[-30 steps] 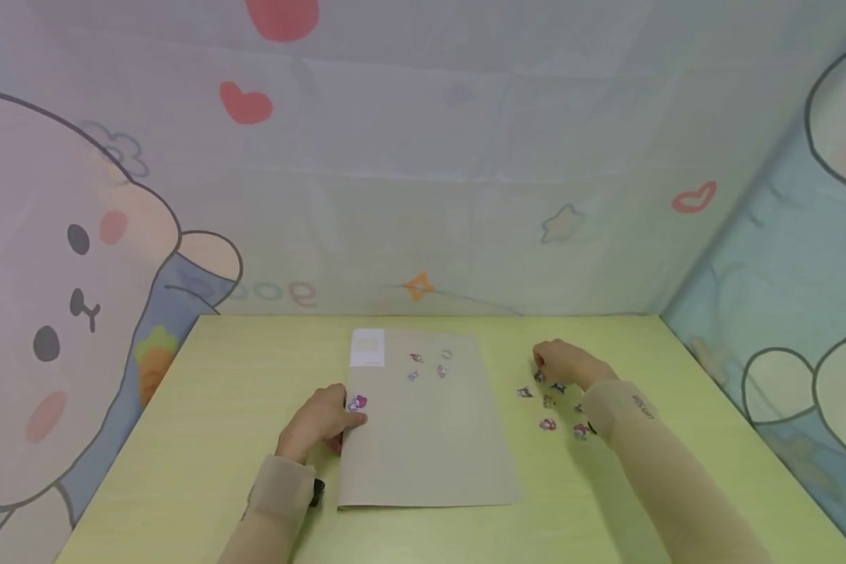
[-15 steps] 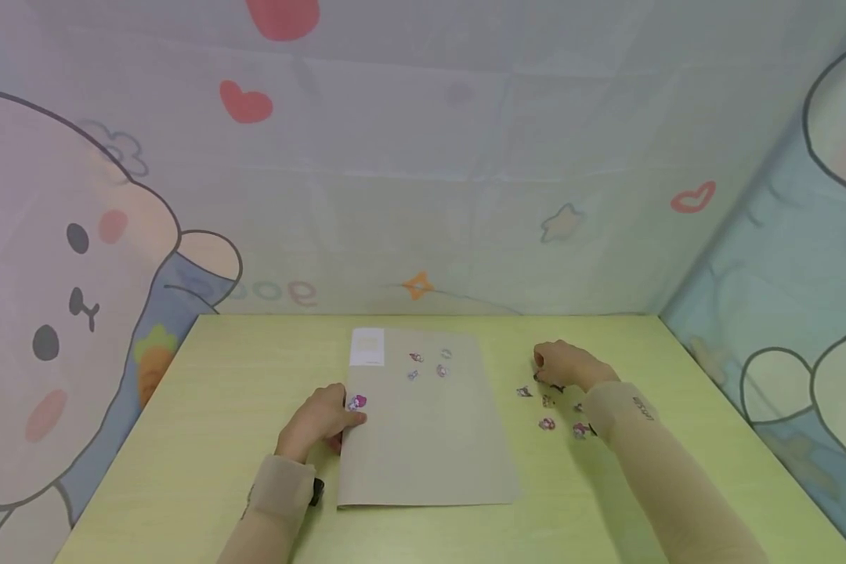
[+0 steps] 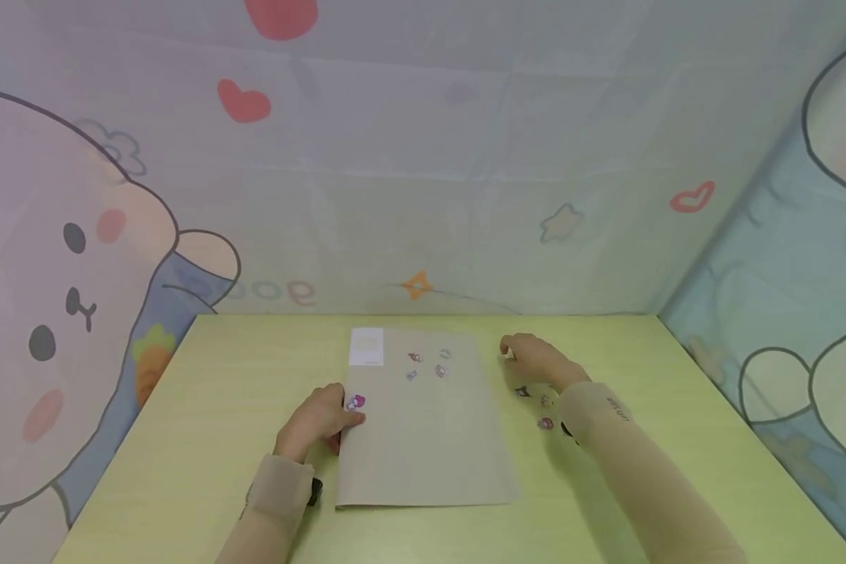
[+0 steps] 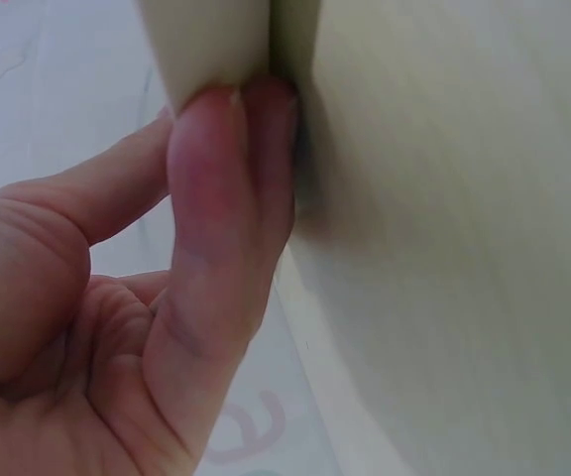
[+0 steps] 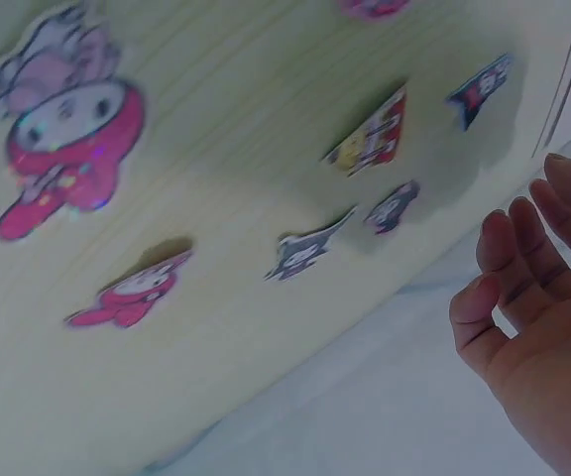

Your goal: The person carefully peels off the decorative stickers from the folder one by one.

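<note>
A brown paper sheet (image 3: 430, 446) lies flat on the yellow-green table (image 3: 240, 368). It carries a white label (image 3: 366, 347), several small stickers (image 3: 440, 370) near its top and a pink sticker (image 3: 356, 402) at its left edge. My left hand (image 3: 316, 423) rests on that left edge, thumb on the paper; in the left wrist view its fingertips (image 4: 231, 129) press against the sheet (image 4: 216, 40). My right hand (image 3: 536, 362) hovers just right of the sheet with its fingertips drawn together, seemingly pinching a small sticker. In the right wrist view the fingers (image 5: 523, 268) are curled and the thumb is hidden.
Loose cartoon stickers (image 3: 545, 423) lie on the table right of the sheet, partly under my right forearm; the right wrist view shows several of them (image 5: 67, 129). Cartoon-printed fabric walls (image 3: 423, 196) close in the table at the back and both sides.
My right hand has left the loose stickers and moved left toward the sheet. A sticker that lay by its fingertips is gone from the table. The left hand has not moved.
</note>
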Available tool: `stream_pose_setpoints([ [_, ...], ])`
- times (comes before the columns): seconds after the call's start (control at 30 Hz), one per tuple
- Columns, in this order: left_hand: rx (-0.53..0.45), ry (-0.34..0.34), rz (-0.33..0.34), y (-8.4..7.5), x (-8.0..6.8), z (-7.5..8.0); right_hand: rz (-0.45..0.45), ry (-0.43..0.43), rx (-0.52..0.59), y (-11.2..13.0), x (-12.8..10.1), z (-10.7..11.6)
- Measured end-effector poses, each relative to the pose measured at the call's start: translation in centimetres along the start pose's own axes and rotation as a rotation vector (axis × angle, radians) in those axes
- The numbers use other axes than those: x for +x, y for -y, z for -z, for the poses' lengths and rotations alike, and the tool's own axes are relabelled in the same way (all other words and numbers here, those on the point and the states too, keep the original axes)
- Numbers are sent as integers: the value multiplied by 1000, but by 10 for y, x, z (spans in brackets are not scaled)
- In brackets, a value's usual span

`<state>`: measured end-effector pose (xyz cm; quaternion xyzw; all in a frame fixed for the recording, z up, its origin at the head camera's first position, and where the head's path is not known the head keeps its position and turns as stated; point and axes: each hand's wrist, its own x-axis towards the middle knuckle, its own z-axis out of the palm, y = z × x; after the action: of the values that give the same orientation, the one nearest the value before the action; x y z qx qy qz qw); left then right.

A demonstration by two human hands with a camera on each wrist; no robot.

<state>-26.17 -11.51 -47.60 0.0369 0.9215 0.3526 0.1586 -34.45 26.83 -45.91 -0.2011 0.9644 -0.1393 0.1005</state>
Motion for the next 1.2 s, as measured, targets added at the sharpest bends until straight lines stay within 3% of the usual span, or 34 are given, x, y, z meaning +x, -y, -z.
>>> stream_pose_setpoints([
  [0.17, 4, 0, 5, 0, 1, -1, 68, -26, -33, 30, 9, -5],
  [0.6, -17, 3, -19, -3, -4, 3, 99, -56, -23, 107, 48, -17],
  [1.0, -49, 7, -64, -7, -6, -4, 71, -62, -66, 119, 73, -41],
  [1.2, -45, -4, -33, -2, -4, 1, 107, -91, -85, 128, 80, -40],
])
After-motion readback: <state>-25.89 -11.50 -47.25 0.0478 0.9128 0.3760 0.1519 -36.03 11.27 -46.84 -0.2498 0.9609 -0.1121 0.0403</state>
